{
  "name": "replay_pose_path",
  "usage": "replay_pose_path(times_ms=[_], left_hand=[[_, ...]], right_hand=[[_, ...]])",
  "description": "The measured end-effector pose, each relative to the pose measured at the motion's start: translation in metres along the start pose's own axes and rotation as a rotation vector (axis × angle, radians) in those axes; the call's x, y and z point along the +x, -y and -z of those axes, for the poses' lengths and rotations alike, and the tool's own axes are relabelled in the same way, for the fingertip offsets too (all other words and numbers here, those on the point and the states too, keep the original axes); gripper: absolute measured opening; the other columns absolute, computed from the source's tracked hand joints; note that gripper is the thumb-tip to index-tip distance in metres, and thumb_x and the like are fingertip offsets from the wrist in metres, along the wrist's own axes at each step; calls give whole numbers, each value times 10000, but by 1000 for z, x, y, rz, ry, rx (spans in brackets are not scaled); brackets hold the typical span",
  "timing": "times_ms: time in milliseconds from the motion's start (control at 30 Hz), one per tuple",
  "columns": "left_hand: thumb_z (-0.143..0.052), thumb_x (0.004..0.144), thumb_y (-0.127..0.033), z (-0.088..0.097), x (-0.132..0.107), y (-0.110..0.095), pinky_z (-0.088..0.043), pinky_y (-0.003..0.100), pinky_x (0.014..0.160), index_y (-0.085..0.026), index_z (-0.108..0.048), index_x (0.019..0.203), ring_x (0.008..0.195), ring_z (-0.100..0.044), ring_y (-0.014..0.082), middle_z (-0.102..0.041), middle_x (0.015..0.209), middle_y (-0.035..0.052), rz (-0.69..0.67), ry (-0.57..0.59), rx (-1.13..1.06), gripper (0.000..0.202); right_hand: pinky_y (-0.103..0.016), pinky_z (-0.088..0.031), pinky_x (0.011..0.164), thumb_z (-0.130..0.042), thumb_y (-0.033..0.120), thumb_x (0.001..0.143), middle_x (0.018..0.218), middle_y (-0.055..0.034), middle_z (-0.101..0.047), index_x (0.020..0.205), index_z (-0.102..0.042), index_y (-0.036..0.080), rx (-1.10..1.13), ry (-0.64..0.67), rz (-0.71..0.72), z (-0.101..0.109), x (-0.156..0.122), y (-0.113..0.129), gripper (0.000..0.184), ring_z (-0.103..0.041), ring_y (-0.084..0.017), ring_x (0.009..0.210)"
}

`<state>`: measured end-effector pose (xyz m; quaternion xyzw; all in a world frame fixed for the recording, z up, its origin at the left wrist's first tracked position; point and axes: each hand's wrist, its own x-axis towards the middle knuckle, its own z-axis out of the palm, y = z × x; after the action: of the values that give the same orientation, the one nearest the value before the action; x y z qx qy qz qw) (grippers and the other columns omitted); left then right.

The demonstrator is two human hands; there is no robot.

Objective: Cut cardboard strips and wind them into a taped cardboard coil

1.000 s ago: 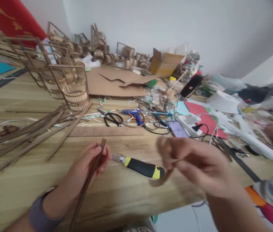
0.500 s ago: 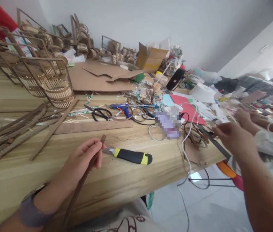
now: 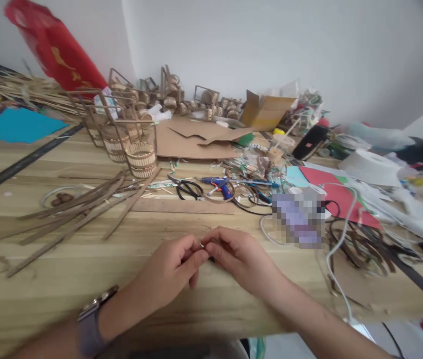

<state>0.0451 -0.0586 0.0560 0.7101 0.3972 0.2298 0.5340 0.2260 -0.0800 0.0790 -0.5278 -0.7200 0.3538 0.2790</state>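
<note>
My left hand (image 3: 168, 267) is closed in a pinch above the wooden table (image 3: 181, 314), a watch (image 3: 95, 309) on its wrist. Against its fingertips, my right hand (image 3: 239, 257) pinches too, thumb on forefinger. A tiny pale spot shows where the fingers meet, but what they hold is too hidden to name. Just under the right fingers a small dark bit (image 3: 212, 259) peeks out, mostly covered. Beyond the hands lie a flat brown strip (image 3: 183, 206), black-handled scissors (image 3: 189, 190) and a blue glue gun (image 3: 217, 184).
Brown strips (image 3: 73, 224) are heaped at left, before small woven baskets (image 3: 141, 158) with tall handles. Cardboard (image 3: 192, 139) and an open box (image 3: 267, 109) stand behind. On the right are a pixelated purple item (image 3: 297, 219), a white cable (image 3: 336, 249) and red paper (image 3: 338, 194).
The view has swung left. My right hand has come in from the far right to meet my left hand. The brown strip in my left hand and the yellow-black knife no longer show clearly.
</note>
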Motion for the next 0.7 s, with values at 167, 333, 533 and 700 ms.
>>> replay_pose_path(times_ms=[167, 333, 533, 700], left_hand=[[-440, 955, -219, 11, -3, 7, -407, 270, 591, -197, -642, 860, 643, -623, 204, -681, 713, 36, -75, -139, 439, 224], [-450, 881, -55, 30, -5, 10, -428, 303, 601, -184, -619, 836, 638, -636, 250, -683, 740, 93, -18, -262, 868, 217], [-490, 901, -140, 58, -6, 21, -379, 258, 541, -211, -556, 750, 557, -602, 222, -616, 614, 40, 39, -509, 813, 179], [-427, 946, -174, 44, -7, 25, -367, 266, 507, -198, -608, 784, 540, -614, 228, -646, 602, 67, -30, -464, 931, 245]], right_hand=[[-250, -501, 633, -471, 209, 971, 822, -53, -751, 959, -681, 191, -360, -83, 278, -11, 7, -12, 211, -709, -172, 720], [-242, -339, 417, -358, 313, 1029, 531, 2, -644, 707, -550, 210, -746, -303, 378, -5, 8, -31, 389, -597, -132, 396], [-247, -245, 420, -353, 479, 994, 466, -16, -599, 691, -533, 221, -974, -596, 151, 29, 17, -69, 437, -590, -175, 386], [-230, -215, 432, -390, 449, 950, 462, -23, -583, 743, -523, 214, -973, -704, -110, 42, 34, -81, 339, -583, -212, 378]])
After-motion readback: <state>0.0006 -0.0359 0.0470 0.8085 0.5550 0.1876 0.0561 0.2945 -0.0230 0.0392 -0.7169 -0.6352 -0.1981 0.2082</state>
